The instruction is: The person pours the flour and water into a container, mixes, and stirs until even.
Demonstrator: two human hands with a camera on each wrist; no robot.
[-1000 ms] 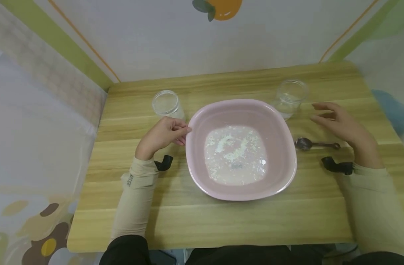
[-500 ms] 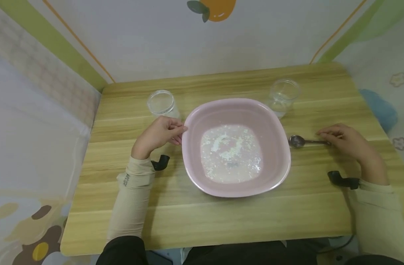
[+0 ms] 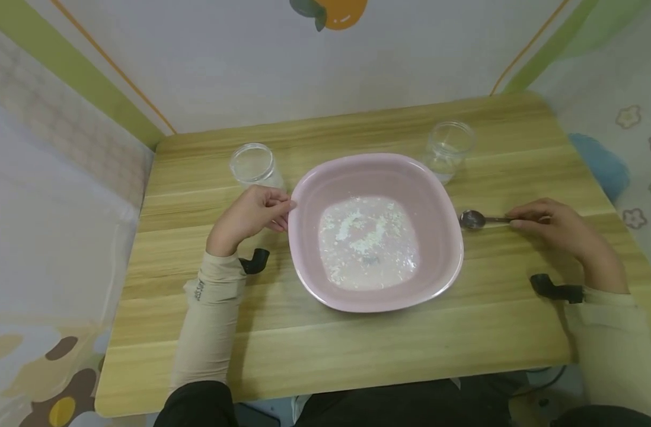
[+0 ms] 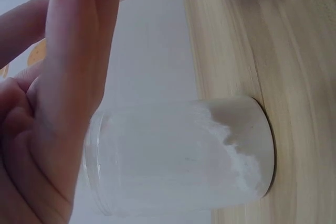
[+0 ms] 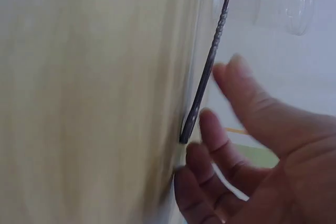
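A glass jar of white powder [image 3: 253,165] is standing just beyond my left hand [image 3: 248,216]. A clear jar [image 3: 447,148] is standing well beyond my right hand [image 3: 557,228], off to its left. The wooden table [image 3: 357,356] is bearing both, and an orange fruit picture [image 3: 336,10] is showing on the far wall.

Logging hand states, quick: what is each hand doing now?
Left hand: holds the pink bowl by its rim.
Right hand: open, fingertips at the spoon handle.

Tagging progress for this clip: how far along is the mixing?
Done: wet white mix with dry clumps lies in the pink basin; the right jar looks nearly empty. In hand: left hand holds the basin rim; right hand touches the spoon handle, still flat on the table. Left: stirring; the left jar still holds powder.
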